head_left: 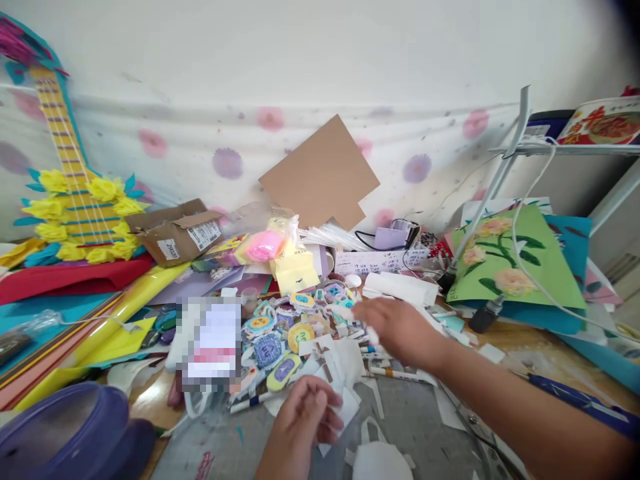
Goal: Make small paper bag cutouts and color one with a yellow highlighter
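Note:
My left hand [301,420] is low in the middle, fingers curled round a white scrap of paper [343,390] over the grey cutting mat [410,427]. My right hand [395,330] reaches leftward over a heap of small coloured paper cut-outs [280,337]; it is blurred by motion and its fingertips seem to pinch a small white piece [345,311]. Several pens [395,375] lie just under the right hand.
A paper guitar with yellow flowers [75,200] leans at the left. A cardboard box [175,233], brown card [320,177], green flower painting [510,260], a small black bottle [485,315], a purple lid [65,433] and a white rack [520,143] crowd the desk.

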A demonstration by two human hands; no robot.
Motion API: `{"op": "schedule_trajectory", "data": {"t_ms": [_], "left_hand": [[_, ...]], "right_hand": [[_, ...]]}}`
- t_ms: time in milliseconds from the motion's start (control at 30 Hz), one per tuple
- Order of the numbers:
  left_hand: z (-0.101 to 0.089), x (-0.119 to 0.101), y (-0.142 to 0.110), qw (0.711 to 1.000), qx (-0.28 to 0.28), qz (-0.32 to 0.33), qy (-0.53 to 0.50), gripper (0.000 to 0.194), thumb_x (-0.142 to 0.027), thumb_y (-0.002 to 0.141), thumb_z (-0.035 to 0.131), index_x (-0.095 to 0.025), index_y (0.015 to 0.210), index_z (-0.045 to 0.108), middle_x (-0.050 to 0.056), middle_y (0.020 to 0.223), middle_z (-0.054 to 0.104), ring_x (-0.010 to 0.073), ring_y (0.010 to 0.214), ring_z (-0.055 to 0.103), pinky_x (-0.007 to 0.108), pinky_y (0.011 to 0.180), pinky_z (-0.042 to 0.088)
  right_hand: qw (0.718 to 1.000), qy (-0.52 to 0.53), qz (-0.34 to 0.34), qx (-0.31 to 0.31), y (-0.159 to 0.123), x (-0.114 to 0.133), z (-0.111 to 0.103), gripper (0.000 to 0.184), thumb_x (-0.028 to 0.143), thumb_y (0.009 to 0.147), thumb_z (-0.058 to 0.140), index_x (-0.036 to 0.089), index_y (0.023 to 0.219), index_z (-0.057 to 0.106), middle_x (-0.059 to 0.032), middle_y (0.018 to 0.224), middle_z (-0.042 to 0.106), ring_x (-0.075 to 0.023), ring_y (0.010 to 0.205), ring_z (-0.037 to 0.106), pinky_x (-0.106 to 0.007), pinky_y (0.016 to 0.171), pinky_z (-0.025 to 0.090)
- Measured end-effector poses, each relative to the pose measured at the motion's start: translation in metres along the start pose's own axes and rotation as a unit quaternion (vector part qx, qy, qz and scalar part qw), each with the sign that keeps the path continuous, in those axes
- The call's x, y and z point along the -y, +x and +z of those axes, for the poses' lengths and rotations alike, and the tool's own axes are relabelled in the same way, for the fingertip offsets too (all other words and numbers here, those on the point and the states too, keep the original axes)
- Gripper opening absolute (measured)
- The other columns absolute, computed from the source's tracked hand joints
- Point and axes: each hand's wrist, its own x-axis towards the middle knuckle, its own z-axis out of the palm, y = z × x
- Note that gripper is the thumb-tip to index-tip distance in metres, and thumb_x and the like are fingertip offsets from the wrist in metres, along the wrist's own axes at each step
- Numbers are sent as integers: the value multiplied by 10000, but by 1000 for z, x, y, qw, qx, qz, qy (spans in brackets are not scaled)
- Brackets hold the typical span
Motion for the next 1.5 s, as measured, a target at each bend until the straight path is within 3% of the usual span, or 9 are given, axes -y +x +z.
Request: {"op": "schedule_trajectory", "data": {"t_ms": [100,233,467,700,833,933,1067,1233,1500], "left_hand": [[11,-15,8,974,-27,-95,-204,448,-533,715,724,-177,956,597,74,959,673,188,788,626,291,694,481],[29,-38,23,952,-30,-101,-286,308,-374,736,743,-156,903,603,20,780,646,135,667,599,230,605,475],[41,-45,46,957,-61,-112,-261,75,-156,752,675,-132,768,605,4,639,641,120,538,608,196,508,467],[19,-44,54,958,-9,-182,-223,248,-263,912,513,-92,1068,601,116,749,714,195,530,677,244,448,499],[12,-49,51,955,14,-174,-239,284,-270,949,460,-88,1115,600,151,822,728,193,610,699,255,543,535],[11,-51,50,952,11,-151,-266,267,-241,951,455,-68,1029,642,153,888,723,207,728,707,279,634,551],[12,-48,51,944,11,-115,-308,325,-256,959,431,-59,907,686,150,962,708,217,857,685,312,750,549],[18,-44,48,937,13,-63,-343,362,-289,969,400,-87,904,692,119,936,713,199,907,671,299,847,519],[18,-40,41,952,80,-47,-291,337,-353,971,393,-148,1157,585,106,964,678,204,838,664,347,743,547]], "right_hand": [[989,1,-141,-33,-23,44,10,163,163,945,487,147,1025,628,-120,1172,617,-243,998,579,-391,904,459],[958,-14,-260,-121,-36,81,24,196,174,961,462,143,891,642,-94,1094,634,-224,930,572,-423,991,403],[947,-10,-271,-171,-35,80,26,173,168,955,488,158,1003,654,-70,1089,620,-232,986,543,-427,997,391],[984,-37,-159,-78,-31,13,36,205,120,877,537,105,1038,663,-151,985,649,-272,908,562,-497,930,405],[998,-3,-33,-53,-26,-14,39,526,-42,694,530,143,1179,613,-188,1200,577,-387,1091,494,-699,934,240],[997,58,22,-54,-27,5,25,501,-25,718,505,149,1178,600,-153,1240,555,-322,1139,479,-523,973,343],[983,175,33,-34,-34,66,6,232,110,885,478,225,1039,609,-15,950,656,-151,852,599,-223,758,464],[876,434,212,6,-44,123,20,283,145,807,568,227,1076,535,26,790,657,-148,626,579,-226,571,392],[835,475,253,-111,-68,133,49,273,288,874,464,183,1119,521,24,674,589,-149,566,544,-224,510,425]]}}
